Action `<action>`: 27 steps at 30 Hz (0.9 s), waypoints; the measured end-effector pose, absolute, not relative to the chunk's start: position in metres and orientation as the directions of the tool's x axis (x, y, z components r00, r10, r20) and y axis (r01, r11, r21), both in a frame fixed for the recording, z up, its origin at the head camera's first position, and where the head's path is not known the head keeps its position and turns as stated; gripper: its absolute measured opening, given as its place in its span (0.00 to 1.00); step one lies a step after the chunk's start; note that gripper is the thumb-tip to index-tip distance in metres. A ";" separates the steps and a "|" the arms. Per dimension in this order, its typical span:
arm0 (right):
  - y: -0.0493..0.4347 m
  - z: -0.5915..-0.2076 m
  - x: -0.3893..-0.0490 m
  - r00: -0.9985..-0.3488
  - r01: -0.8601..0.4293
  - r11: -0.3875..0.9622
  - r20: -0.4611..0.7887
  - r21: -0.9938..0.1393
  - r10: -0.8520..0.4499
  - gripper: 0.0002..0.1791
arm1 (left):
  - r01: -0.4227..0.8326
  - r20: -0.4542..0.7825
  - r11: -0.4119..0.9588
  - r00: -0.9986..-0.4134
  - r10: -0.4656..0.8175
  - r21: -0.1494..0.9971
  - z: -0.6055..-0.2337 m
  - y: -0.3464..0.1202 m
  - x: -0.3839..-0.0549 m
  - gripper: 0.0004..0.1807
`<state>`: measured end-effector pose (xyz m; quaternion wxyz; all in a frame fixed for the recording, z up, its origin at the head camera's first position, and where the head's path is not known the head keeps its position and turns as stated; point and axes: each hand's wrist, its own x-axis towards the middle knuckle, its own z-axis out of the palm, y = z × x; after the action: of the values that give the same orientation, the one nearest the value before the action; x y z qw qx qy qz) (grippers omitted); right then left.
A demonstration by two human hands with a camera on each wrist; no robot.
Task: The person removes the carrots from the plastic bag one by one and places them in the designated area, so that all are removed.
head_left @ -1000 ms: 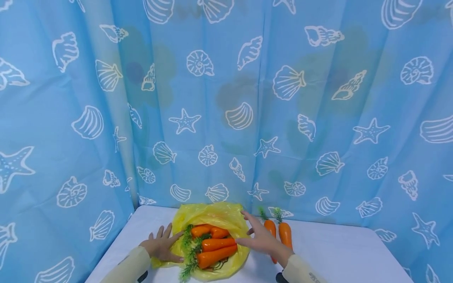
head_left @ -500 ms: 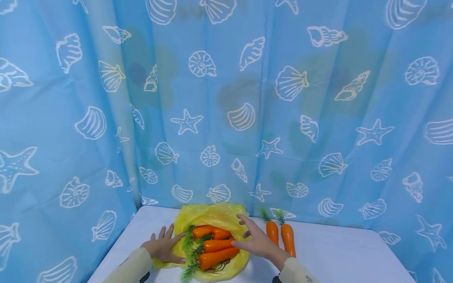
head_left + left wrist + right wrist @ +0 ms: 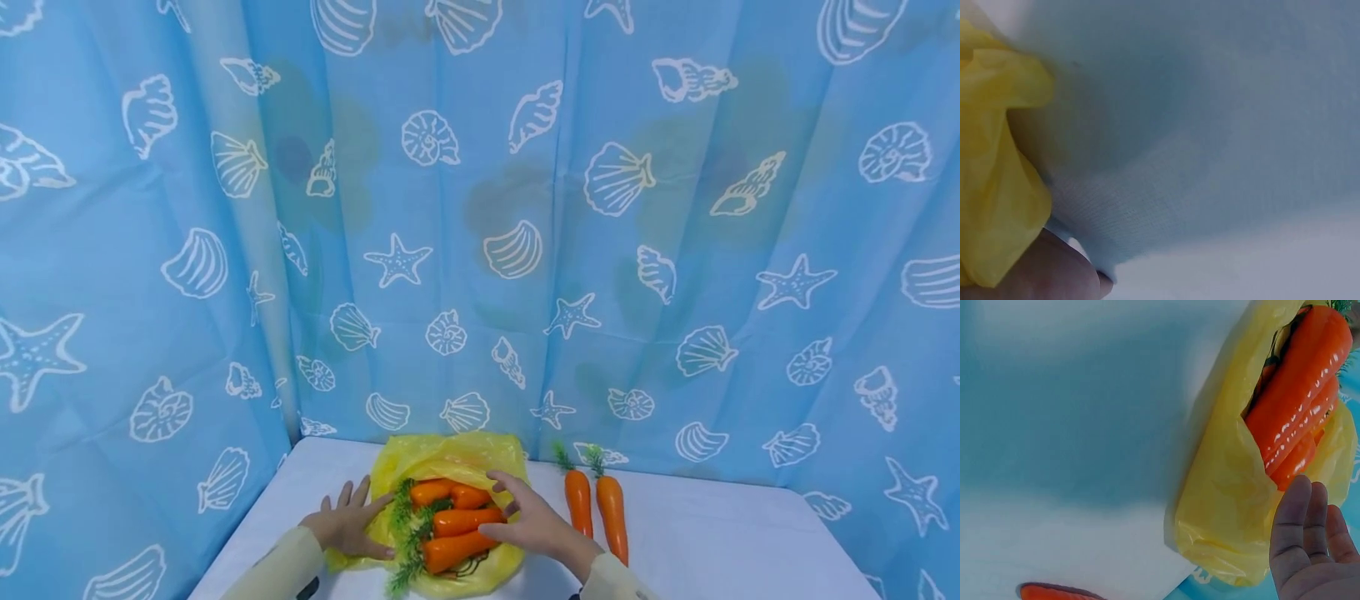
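Several orange carrots (image 3: pixel 457 550) with green leafy tops (image 3: pixel 408 533) lie in the open mouth of a yellow plastic bag (image 3: pixel 465 446), their tops toward the left. My left hand (image 3: pixel 347 527) lies at the bag's left side with fingers spread; its fingertips reach the bag's edge by the leaves. My right hand (image 3: pixel 536 521) is over the bag's right side, fingers loosely bent and apart; its thumb overlaps a carrot's right end in the head view. In the right wrist view, the fingers (image 3: pixel 1293 500) come right up to the carrots (image 3: pixel 1304 387).
To the right of the bag, two loose carrots (image 3: pixel 577 500) (image 3: pixel 612 517) lie side by side on the white tabletop (image 3: pixel 705 542). Behind and to the left hangs a blue curtain (image 3: pixel 480 367) printed with white shells and starfish.
My right hand has moved left, from the bag's right edge to over the carrots' right ends, uncovering more of the two loose carrots. My left hand stays at the bag's left side.
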<state>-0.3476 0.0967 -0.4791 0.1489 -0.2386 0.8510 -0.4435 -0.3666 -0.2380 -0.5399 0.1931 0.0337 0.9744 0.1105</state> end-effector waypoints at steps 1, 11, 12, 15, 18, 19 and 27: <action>0.097 -0.479 -0.346 -0.839 -0.274 0.490 -0.044 -0.828 -0.543 0.44 | 0.029 -0.370 0.971 -0.922 0.118 0.239 -0.541 -0.238 -0.367 0.58; 0.099 -0.481 -0.337 -0.816 -0.302 0.451 -0.017 -0.840 -0.578 0.39 | 0.159 -0.251 0.906 -0.929 0.272 0.393 -0.528 -0.238 -0.360 0.54; 0.098 -0.481 -0.336 -0.811 -0.310 0.442 -0.009 -0.842 -0.585 0.39 | 0.175 -0.226 0.895 -0.931 0.286 0.410 -0.525 -0.238 -0.359 0.53; 0.095 -0.481 -0.332 -0.800 -0.329 0.422 0.012 -0.845 -0.600 0.37 | 0.207 -0.149 0.870 -0.942 0.301 0.448 -0.517 -0.239 -0.356 0.51; 0.092 -0.480 -0.328 -0.787 -0.329 0.396 0.017 -0.857 -0.617 0.36 | 0.247 -0.065 0.870 -0.951 0.302 0.427 -0.512 -0.242 -0.351 0.51; 0.091 -0.480 -0.327 -0.786 -0.329 0.398 0.015 -0.857 -0.618 0.36 | 0.270 -0.031 0.868 -0.950 0.310 0.416 -0.511 -0.243 -0.349 0.51; 0.087 -0.477 -0.322 -0.799 -0.317 0.434 -0.009 -0.843 -0.602 0.35 | 0.433 0.078 0.729 -0.881 0.467 0.531 -0.515 -0.237 -0.344 0.51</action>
<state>-0.3217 0.0865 -0.4772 0.1563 -0.2760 0.8321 -0.4549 -0.3442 -0.2365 -0.5147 0.0304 0.2422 0.9292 0.2776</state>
